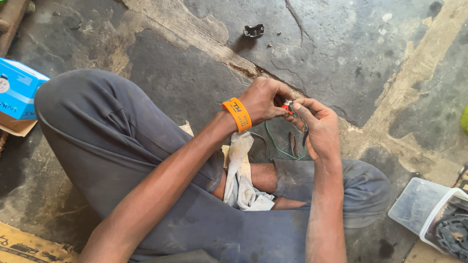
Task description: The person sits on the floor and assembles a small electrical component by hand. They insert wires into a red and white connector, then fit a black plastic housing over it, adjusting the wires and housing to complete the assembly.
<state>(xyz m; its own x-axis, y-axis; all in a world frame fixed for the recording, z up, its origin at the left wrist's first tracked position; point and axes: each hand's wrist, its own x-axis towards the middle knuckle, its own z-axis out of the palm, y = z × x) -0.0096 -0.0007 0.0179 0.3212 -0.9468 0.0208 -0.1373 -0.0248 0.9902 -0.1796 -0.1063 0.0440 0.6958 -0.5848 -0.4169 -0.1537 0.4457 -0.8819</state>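
Note:
I sit on a cracked concrete floor with my knees drawn up. My left hand (263, 100), with an orange wristband (237, 114) on its wrist, pinches a small red part (288, 108) together with my right hand (317, 127). A green wire (276, 145) hangs from the part in a loop below my hands, beside a thin dark wire. My right hand's fingers curl around the part and the wire ends. A dirty white cloth (241, 173) lies across my lap between my legs.
A small dark metal bracket (254, 31) lies on the floor ahead, with tiny bits beside it. A blue box (17, 90) sits at the left on cardboard. At the lower right stands a clear plastic tub (425, 207) holding a dark round part.

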